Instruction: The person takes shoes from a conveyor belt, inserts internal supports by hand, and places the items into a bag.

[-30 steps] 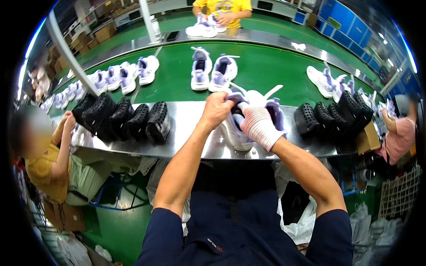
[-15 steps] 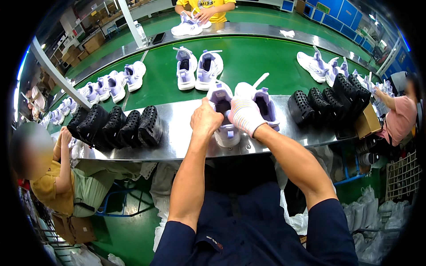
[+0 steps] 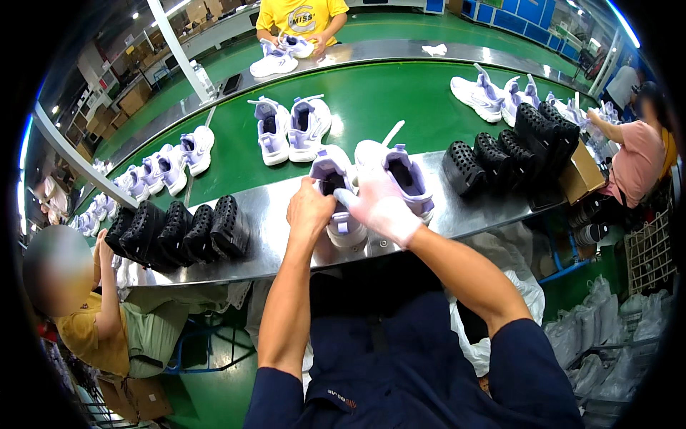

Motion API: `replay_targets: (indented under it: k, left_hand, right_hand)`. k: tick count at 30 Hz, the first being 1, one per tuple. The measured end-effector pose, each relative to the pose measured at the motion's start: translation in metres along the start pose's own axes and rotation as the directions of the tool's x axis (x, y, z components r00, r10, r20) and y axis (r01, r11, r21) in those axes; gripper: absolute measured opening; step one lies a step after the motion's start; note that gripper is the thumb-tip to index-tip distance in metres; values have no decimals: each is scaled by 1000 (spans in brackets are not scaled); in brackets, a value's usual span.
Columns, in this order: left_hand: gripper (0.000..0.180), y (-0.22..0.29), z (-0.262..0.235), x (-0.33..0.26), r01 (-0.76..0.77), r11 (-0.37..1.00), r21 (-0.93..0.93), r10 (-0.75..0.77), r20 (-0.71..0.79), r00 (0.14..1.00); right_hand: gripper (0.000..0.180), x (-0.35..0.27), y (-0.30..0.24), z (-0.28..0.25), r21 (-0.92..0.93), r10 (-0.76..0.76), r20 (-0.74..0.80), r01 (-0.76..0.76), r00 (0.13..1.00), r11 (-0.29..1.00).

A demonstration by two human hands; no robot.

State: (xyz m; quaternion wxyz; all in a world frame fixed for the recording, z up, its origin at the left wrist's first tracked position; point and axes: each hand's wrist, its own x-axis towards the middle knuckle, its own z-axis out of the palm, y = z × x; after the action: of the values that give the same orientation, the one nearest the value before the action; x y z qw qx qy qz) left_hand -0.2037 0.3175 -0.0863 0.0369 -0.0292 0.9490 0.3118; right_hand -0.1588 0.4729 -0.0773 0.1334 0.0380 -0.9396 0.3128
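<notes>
On the metal ledge before me stands a white and lavender sneaker [image 3: 348, 230], its heel toward me. My left hand [image 3: 311, 209], bare, is closed on the left side of its collar, with the thumb at the opening. From the other side my right hand [image 3: 386, 209], in a pale knit glove smeared by motion, grips the collar, its thumb reaching over the opening. The fingers between the two shoes are partly hidden. Close against that hand, on the right, stands a matching sneaker [image 3: 421, 199] with its pull tab raised.
Another sneaker pair [image 3: 309, 136] stands on the green belt [image 3: 386, 96]. More sneakers line both sides. Black perforated shoe forms [image 3: 230, 227] stand at left, others [image 3: 464, 170] at right. Co-workers sit left [image 3: 89, 322] and right [image 3: 643, 154]; another person [image 3: 304, 18] handles sneakers opposite.
The whole view has shifted, putting the shoes farther left and lower. My right thumb has moved farther over the near sneaker's opening. My left hand keeps its hold.
</notes>
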Motion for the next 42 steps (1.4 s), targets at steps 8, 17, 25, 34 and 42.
replay_targets:
  k: [8, 17, 25, 34, 42]
  left_hand:
    - [49, -2, -14, -90, -697, 715, 48, 684, -252, 684]
    - [75, 41, -28, -65, -471, 877, 97, 405, 379, 832]
    - [41, 75, 4, -35, -638, 726, 256, 556, 326, 765]
    - [44, 106, 48, 129, -641, 707, 298, 613, 193, 766]
    - [55, 77, -6, 158, -426, 525, 737, 486, 151, 861]
  right_hand:
    - [38, -43, 115, -66, 302, 335, -372, -229, 866, 926]
    - [43, -54, 75, -8, 615, 428, 122, -407, 896, 676]
    - [28, -72, 150, 12, -73, 165, -410, -212, 897, 975]
    - [12, -72, 135, 9, -5, 63, -406, -71, 912, 997]
    - [8, -73, 139, 8, 48, 75, -445, -60, 893, 997]
